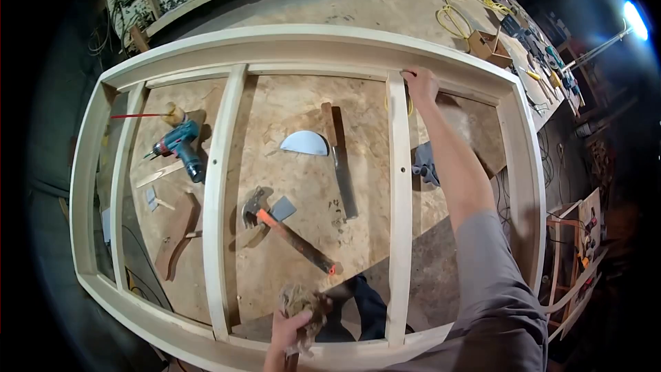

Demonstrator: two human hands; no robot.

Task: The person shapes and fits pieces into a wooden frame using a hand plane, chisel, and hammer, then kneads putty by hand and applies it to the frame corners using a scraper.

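Note:
Near the bottom centre, my left hand (290, 327) is closed around a crumpled brownish rag (303, 308), over the near rail of a pale wooden frame (399, 213). My right arm reaches to the far rail. There my right hand (421, 84) has its fingers pinched at the top of the right crossbar; what they hold, if anything, is too small to tell. Between the crossbars, a claw hammer (296, 241) with an orange-marked handle lies on the plywood, with a white half-round piece (304, 142) and a long dark tool (342, 172) beyond it.
On the left lie a teal drill (180, 146), a curved wooden piece (179, 238) and a small pot (174, 115). Grey cloth (425, 164) lies right of the right crossbar. At the back right are a cardboard box (489, 48), a yellow cord (451, 21) and several tools.

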